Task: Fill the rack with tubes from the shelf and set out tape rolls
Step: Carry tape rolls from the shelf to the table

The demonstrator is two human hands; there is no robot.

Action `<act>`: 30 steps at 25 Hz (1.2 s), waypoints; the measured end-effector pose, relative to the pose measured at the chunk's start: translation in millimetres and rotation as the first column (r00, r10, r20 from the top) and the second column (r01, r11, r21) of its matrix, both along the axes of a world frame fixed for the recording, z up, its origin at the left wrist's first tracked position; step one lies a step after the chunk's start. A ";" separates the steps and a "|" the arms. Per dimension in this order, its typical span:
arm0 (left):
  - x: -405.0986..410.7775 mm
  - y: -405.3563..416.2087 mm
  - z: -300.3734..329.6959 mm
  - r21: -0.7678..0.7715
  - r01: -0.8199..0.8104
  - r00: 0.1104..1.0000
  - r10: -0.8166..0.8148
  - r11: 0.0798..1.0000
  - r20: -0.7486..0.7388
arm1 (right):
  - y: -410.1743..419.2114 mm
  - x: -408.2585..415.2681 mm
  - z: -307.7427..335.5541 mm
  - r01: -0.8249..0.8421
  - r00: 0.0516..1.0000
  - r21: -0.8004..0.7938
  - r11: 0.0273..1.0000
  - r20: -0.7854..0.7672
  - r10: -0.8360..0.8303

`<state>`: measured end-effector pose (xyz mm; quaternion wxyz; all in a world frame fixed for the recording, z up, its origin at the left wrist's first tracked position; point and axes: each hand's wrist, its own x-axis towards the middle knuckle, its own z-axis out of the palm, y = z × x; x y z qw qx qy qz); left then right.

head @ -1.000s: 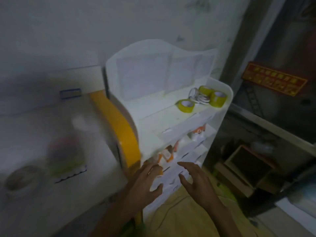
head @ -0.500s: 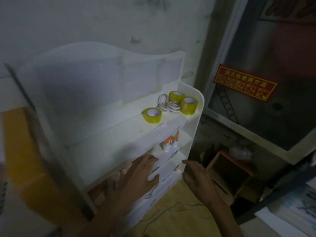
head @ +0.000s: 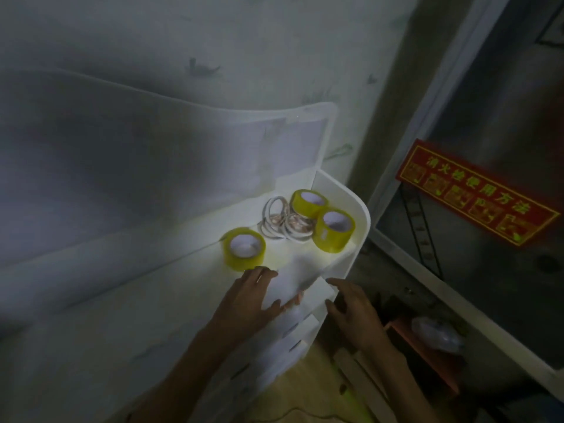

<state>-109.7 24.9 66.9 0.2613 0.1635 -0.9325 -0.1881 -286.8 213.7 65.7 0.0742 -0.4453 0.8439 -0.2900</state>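
A white shelf unit (head: 360, 221) stands against the wall. On its top shelf sit three yellow tape rolls: one at the front left (head: 244, 249), one at the back (head: 309, 203), one at the right (head: 334, 230). Between them lies a pile of thin white tape rings (head: 283, 222). My left hand (head: 248, 300) lies flat on the shelf's front edge just below the front roll, fingers spread, holding nothing. My right hand (head: 354, 312) hovers at the shelf's right front corner, fingers apart and empty. No tubes or rack are in view.
Lower white shelf tiers (head: 300, 334) step down below my hands. A red sign with yellow characters (head: 476, 193) hangs on a dark panel at the right. An orange box with a plastic bag (head: 436, 334) and wooden pieces (head: 360, 374) lie on the floor.
The view has swung right and closer to the shelf top. Both hands rose from the lower tiers to the top shelf's front edge, near the tape rolls.
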 end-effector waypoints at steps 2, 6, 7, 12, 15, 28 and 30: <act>-16.3 -16.4 -4.7 -0.014 -0.002 1.000 0.002 1.000 0.001 | -24.4 -20.3 0.5 -0.041 0.999 -0.009 0.999 -0.026 0.040; -46.7 -47.3 -12.4 -0.026 -0.107 0.994 0.107 0.994 -0.001 | -72.1 -64.6 -11.0 -0.127 0.991 -0.055 0.990 -0.053 0.124; -52.3 -51.8 -13.3 -0.026 -0.128 0.992 0.128 0.991 0.000 | -82.6 -73.7 -18.4 -0.143 0.989 -0.068 0.987 -0.058 0.139; -84.3 -67.9 -10.0 -0.027 -0.267 0.964 0.267 0.963 -0.017 | -143.6 -101.8 -54.2 -0.154 0.981 -0.099 0.983 -0.138 0.139; -102.6 -70.3 -3.5 -0.054 -0.338 0.938 0.341 0.939 0.058 | -172.6 -110.2 -58.6 -0.216 0.944 -0.130 0.968 -0.283 0.173; -122.3 -96.9 2.2 -0.031 -0.347 0.905 0.343 0.938 0.250 | -189.3 -127.3 -71.5 -0.191 0.971 -0.213 0.958 -0.185 0.152; -119.7 -102.5 -2.4 -0.019 -0.318 0.914 0.312 0.948 0.259 | -186.8 -125.8 -69.2 -0.183 0.970 -0.229 0.956 -0.202 0.137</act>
